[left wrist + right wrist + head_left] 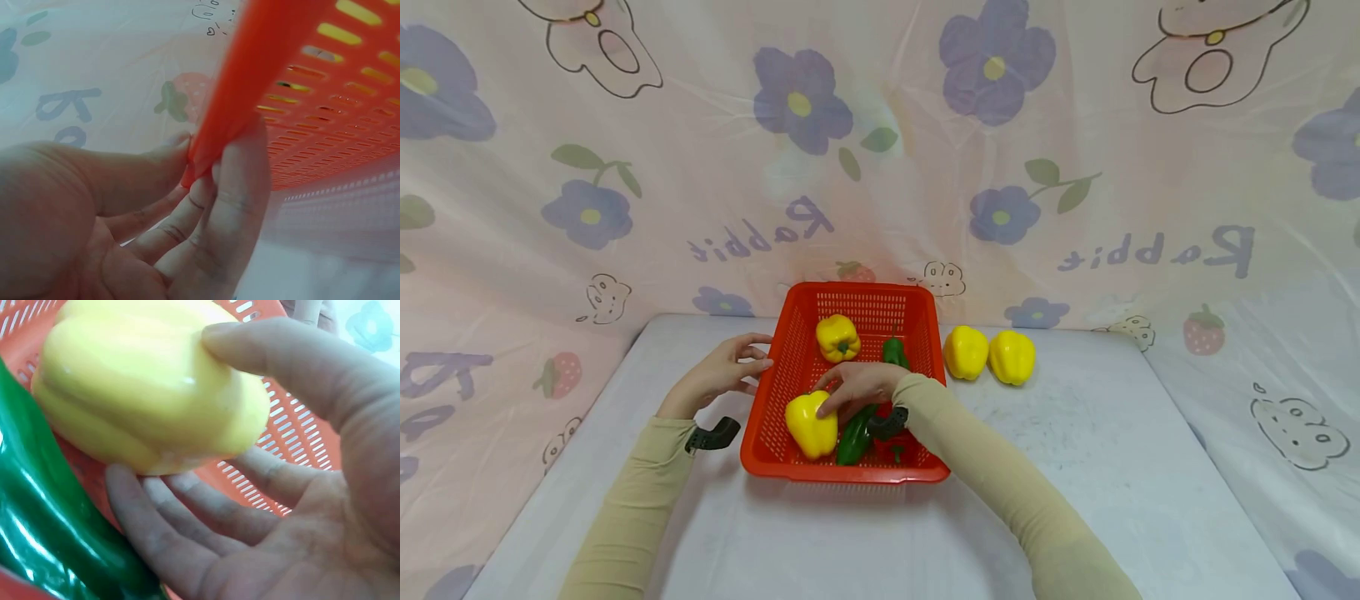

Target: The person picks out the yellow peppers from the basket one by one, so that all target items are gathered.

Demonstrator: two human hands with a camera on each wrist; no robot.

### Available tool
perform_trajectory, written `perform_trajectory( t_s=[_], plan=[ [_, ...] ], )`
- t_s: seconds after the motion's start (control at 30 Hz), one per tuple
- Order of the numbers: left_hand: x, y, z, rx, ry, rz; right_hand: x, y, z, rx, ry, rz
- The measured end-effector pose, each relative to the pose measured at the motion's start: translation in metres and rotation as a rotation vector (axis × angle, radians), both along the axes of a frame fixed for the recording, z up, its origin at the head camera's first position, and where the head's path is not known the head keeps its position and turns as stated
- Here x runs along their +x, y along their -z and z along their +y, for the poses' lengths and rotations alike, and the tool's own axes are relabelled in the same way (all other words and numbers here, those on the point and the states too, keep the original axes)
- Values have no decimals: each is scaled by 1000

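The left hand (722,372) pinches the side rim of a rectangular red plastic basket with slotted walls (820,472), thumb on one face and fingers on the other; in the left wrist view the rim hides some fingertips, and only yellow patches show through the slots. The right hand (863,385) holds a glossy yellow bell pepper (812,429) at the near left inside the basket, its thumb on the upper side and its fingers curved beneath, their tips partly hidden; whether the pepper touches the basket floor cannot be told. Just beside it lies a long, shiny dark green pepper (852,443), its upper part covered by the right hand. To the right, a red shape with a green stem (891,454) blends into the basket, mostly blocked by a black wrist device (887,423) and the beige sleeve (992,467). Farther back sit another yellow bell pepper (832,333), stem showing, and a smaller green pepper (894,352), partly hidden below. Two yellow bell peppers (966,352) stand outside, right of the basket, on the white-covered table (1090,483), whose near edge is cut off.
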State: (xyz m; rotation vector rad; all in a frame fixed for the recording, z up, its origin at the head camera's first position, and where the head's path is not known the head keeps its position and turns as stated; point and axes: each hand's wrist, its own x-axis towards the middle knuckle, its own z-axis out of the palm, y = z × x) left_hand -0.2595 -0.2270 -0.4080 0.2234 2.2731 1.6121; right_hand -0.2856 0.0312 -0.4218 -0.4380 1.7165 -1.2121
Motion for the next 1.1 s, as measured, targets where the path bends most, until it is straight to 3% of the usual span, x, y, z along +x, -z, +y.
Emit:
perform_trajectory(
  t_s=[0.23,0.43,0.77,1.1],
  plan=[
    [-2,0,-1,-2,0,1,-3,-3,1,23,0,52],
    [-2,-2,-1,10,16,24,-8,-10,4,16,69,121],
    [4,1,-2,9,29,16,-13,-17,19,-21,154,146],
    [1,2,-3,18,28,19,-21,-41,49,-17,233,182]
  ],
)
